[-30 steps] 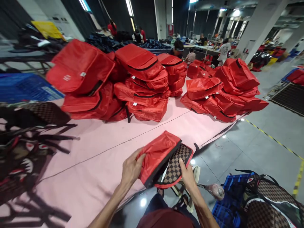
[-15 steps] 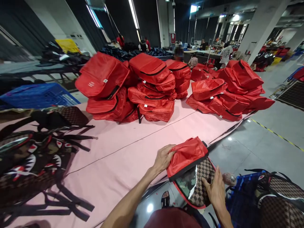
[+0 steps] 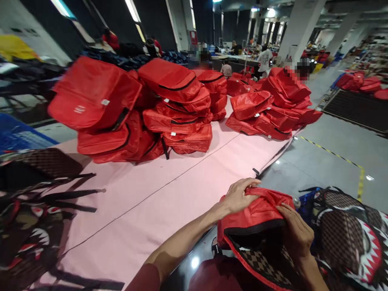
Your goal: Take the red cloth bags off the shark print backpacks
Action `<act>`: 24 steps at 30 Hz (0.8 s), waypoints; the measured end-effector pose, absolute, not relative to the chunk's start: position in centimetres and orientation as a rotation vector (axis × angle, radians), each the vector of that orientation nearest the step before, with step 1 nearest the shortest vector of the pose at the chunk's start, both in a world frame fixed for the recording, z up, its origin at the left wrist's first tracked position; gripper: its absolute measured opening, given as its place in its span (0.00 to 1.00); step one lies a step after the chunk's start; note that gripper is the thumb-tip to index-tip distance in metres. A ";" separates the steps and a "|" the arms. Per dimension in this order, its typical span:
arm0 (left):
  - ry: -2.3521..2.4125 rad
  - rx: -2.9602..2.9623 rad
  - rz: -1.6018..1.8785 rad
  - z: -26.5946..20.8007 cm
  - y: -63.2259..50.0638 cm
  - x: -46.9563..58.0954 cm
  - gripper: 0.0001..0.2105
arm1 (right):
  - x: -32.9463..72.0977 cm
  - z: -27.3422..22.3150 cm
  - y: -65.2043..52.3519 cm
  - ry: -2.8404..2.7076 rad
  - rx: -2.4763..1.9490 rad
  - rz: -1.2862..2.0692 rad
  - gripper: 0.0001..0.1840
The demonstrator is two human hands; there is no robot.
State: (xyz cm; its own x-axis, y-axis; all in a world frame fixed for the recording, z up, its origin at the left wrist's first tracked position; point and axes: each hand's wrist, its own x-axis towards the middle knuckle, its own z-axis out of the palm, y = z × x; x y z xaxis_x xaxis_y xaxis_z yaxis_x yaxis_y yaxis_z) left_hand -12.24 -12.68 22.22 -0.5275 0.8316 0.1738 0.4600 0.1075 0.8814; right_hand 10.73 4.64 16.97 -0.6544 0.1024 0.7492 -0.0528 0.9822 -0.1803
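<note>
A backpack (image 3: 254,216) with red lining outward hangs at the near edge of the pink-covered table (image 3: 182,194). Its mouth gapes toward me, with a dark inner band and brown checkered fabric inside. My left hand (image 3: 241,197) is closed on the red cloth at the upper left, its thumb hidden. On the right side, my right hand (image 3: 298,234) holds the red cloth with bent fingers, the thumb out of sight. Finished-side-out backpacks (image 3: 342,238) with checks and shark teeth lie just right of my right hand.
Stacks of red bags (image 3: 182,105) stand along the far side of the table, with another red pile (image 3: 269,109) to their right. Camouflage shark-face backpacks (image 3: 33,234) with loose black straps lie at left. Yellow-black tape (image 3: 330,151) marks the floor. Several people are farther back.
Both hands and the backpack have moved right in view. The right hand has gone from the checkered fabric to the red cloth, and the mouth now gapes wider. The view has turned right.
</note>
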 end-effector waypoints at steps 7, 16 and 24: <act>2.004 1.508 1.081 13.1 -11.8 -4.8 0.70 | 18.5 15.0 4.5 -2.281 -0.486 0.119 0.13; 1.762 1.858 1.227 7.5 0.4 -6.1 0.49 | 19.2 11.9 13.4 -2.266 -0.767 0.153 0.15; 1.760 1.230 1.265 6.0 9.7 -9.6 0.26 | 16.7 9.1 24.9 -2.462 -0.807 0.846 0.29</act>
State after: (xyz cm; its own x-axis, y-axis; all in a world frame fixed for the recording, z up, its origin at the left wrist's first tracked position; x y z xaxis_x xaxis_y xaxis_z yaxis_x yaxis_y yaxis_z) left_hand -9.64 9.68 5.97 -0.3587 0.9332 0.0229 0.3188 0.0994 0.9426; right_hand 16.66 24.91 9.12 -0.7469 0.6375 0.1890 0.3865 0.6476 -0.6567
